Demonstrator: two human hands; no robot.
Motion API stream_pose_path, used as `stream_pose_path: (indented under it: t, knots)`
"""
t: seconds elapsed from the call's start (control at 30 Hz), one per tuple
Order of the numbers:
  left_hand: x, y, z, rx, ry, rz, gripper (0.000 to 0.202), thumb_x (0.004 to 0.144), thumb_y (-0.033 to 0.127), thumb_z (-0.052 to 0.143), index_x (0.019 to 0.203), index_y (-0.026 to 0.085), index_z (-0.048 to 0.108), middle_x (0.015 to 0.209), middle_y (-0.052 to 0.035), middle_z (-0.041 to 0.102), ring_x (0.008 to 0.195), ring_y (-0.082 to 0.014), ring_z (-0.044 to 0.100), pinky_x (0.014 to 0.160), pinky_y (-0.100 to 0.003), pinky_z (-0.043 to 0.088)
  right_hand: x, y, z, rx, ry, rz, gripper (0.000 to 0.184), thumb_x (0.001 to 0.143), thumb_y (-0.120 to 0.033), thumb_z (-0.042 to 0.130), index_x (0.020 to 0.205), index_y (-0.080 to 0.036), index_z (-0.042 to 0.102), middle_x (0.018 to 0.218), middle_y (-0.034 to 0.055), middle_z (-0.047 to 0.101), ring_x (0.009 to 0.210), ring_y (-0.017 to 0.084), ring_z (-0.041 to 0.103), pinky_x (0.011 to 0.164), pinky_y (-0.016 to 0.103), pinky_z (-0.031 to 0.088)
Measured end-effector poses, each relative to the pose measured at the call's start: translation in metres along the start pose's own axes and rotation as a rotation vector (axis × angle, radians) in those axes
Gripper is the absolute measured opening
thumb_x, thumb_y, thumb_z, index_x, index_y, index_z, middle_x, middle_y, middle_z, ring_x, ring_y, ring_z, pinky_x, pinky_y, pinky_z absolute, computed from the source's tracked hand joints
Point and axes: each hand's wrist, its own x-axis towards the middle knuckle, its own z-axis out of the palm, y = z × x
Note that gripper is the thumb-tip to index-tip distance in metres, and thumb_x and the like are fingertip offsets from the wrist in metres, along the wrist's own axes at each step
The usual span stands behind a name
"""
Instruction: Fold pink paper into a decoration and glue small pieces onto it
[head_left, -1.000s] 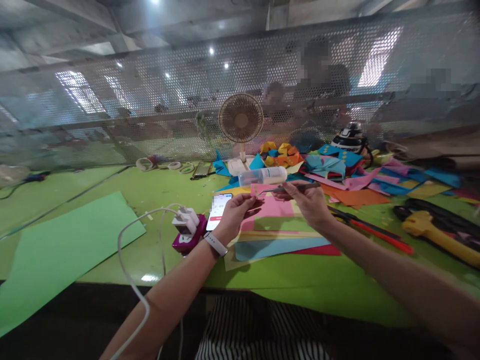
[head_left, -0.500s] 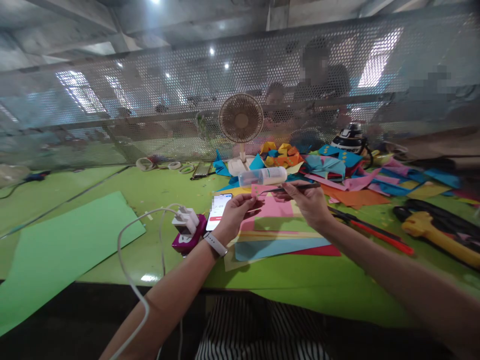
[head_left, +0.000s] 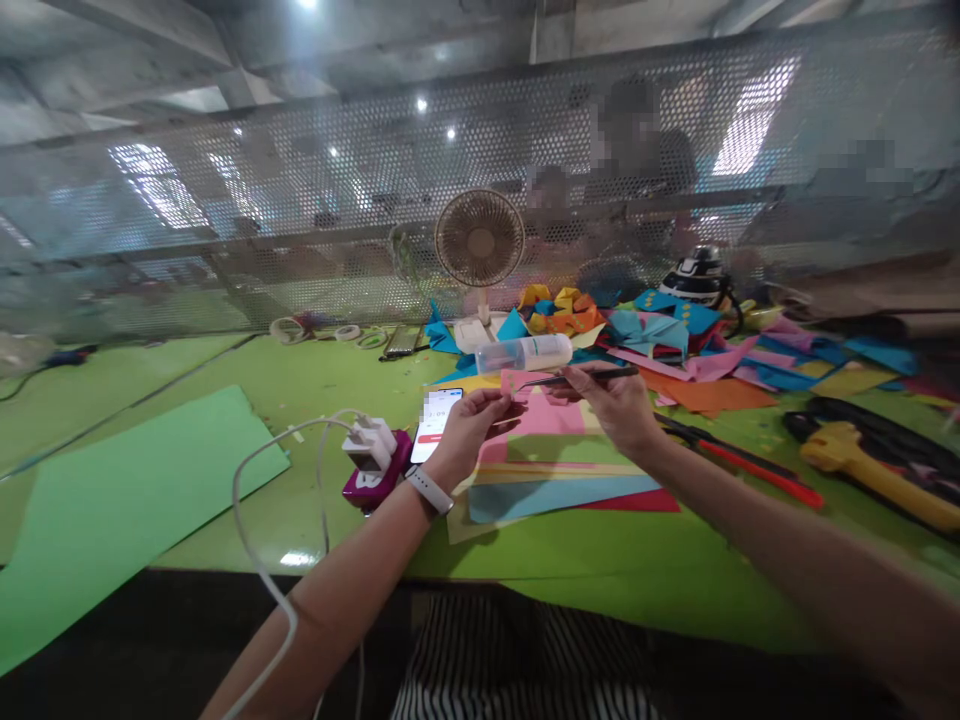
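Between the thumb and fingers of my left hand [head_left: 474, 428] is a small pink paper piece [head_left: 513, 382] with tiny yellowish marks on it. My right hand [head_left: 616, 408] is closed around slim black tweezers [head_left: 551, 380], pointing left, their thin tip at the pink paper. Both hands are raised over a stack of coloured sheets, among them a light blue sheet [head_left: 555, 497] and a red one [head_left: 637, 500]. Just behind the hands lies a clear bottle [head_left: 525, 353] on its side. A lit phone [head_left: 431, 432] lies left of my left hand, partly hidden by it.
A purple power socket [head_left: 379, 490] with white chargers and cables sits at left, near a large green sheet [head_left: 142, 510]. Behind stand a small fan [head_left: 480, 240] and heaped paper scraps [head_left: 652, 335]. Red-black scissors [head_left: 750, 465] and a yellow-handled tool [head_left: 862, 465] lie at right.
Almost nothing differs. The view has shifted very slightly; both hands keep the same hold, with the tweezers' tip still at the pink paper.
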Motion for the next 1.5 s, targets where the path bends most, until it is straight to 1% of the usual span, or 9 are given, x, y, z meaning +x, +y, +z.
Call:
stream_pose_path:
  t: [0.17, 0.4, 0.57, 0.7, 0.87, 1.1, 1.23, 1.5]
  knots:
    - [0.0009, -0.0001, 0.0004, -0.014, -0.003, 0.0, 0.02, 0.074, 0.027, 0.069, 0.087, 0.013, 0.061, 0.088, -0.0083, 0.07, 0.083, -0.0184, 0.067, 0.082, -0.034, 0.049, 0.0008, 0.0036, -0.0017, 0.037, 0.014, 0.019, 0.025, 0.072, -0.039, 0.068, 0.081, -0.016, 0.066, 0.069, 0.004, 0.071, 0.065, 0.021, 0.069, 0.062, 0.035, 0.059]
    - [0.0018, -0.002, 0.0002, -0.102, -0.008, -0.002, 0.017, 0.074, 0.022, 0.069, 0.085, 0.012, 0.061, 0.086, -0.0091, 0.07, 0.085, -0.0181, 0.066, 0.086, -0.035, 0.049, 0.0028, 0.0067, -0.0027, 0.091, 0.014, 0.054, 0.026, 0.072, -0.04, 0.068, 0.081, -0.015, 0.065, 0.071, 0.0063, 0.071, 0.066, 0.023, 0.069, 0.063, 0.037, 0.059]
    - [0.0013, -0.0022, 0.001, -0.12, 0.001, -0.012, 0.016, 0.074, 0.02, 0.069, 0.086, 0.011, 0.061, 0.086, -0.0099, 0.07, 0.085, -0.0183, 0.067, 0.086, -0.034, 0.049, 0.004, 0.0068, -0.0029, 0.096, 0.027, 0.08, 0.029, 0.071, -0.042, 0.069, 0.08, -0.014, 0.065, 0.071, 0.007, 0.071, 0.064, 0.023, 0.069, 0.063, 0.037, 0.059]
    - [0.0002, -0.0011, 0.0022, -0.104, 0.003, -0.016, 0.016, 0.074, 0.019, 0.068, 0.086, 0.011, 0.061, 0.086, -0.0098, 0.071, 0.083, -0.018, 0.067, 0.084, -0.034, 0.05, 0.004, 0.0057, -0.0032, 0.089, 0.032, 0.081, 0.029, 0.07, -0.042, 0.069, 0.078, -0.014, 0.066, 0.07, 0.0074, 0.071, 0.064, 0.023, 0.069, 0.064, 0.037, 0.059]
    - [0.0003, -0.0017, 0.0016, -0.091, -0.004, -0.01, 0.017, 0.074, 0.02, 0.069, 0.087, 0.012, 0.061, 0.086, -0.0096, 0.07, 0.083, -0.0182, 0.067, 0.083, -0.034, 0.051, 0.004, 0.0039, -0.0034, 0.079, 0.051, 0.099, 0.029, 0.069, -0.042, 0.069, 0.079, -0.015, 0.066, 0.068, 0.0054, 0.071, 0.062, 0.023, 0.069, 0.063, 0.037, 0.059]
    - [0.0021, -0.0038, 0.0004, -0.093, -0.002, -0.01, 0.017, 0.075, 0.021, 0.068, 0.087, 0.012, 0.061, 0.086, -0.01, 0.071, 0.083, -0.018, 0.067, 0.083, -0.033, 0.051, 0.0042, 0.0042, -0.0036, 0.11, 0.029, 0.106, 0.025, 0.071, -0.039, 0.069, 0.075, -0.014, 0.065, 0.069, 0.0063, 0.071, 0.063, 0.023, 0.069, 0.061, 0.037, 0.059]
    - [0.0023, -0.005, -0.0004, -0.095, -0.013, -0.004, 0.017, 0.075, 0.021, 0.068, 0.087, 0.012, 0.061, 0.086, -0.01, 0.071, 0.084, -0.018, 0.067, 0.083, -0.032, 0.051, 0.0048, 0.0059, -0.0043, 0.1, 0.029, 0.115, 0.029, 0.07, -0.04, 0.07, 0.08, -0.013, 0.065, 0.069, 0.0065, 0.071, 0.063, 0.023, 0.069, 0.062, 0.036, 0.059]
    - [0.0016, -0.0034, -0.0001, -0.089, 0.0, -0.006, 0.016, 0.075, 0.02, 0.068, 0.087, 0.011, 0.061, 0.086, -0.0105, 0.071, 0.082, -0.018, 0.067, 0.082, -0.032, 0.051, 0.0055, 0.0046, -0.0042, 0.093, 0.031, 0.128, 0.035, 0.066, -0.046, 0.071, 0.079, -0.013, 0.065, 0.071, 0.0075, 0.072, 0.063, 0.023, 0.069, 0.063, 0.037, 0.059]
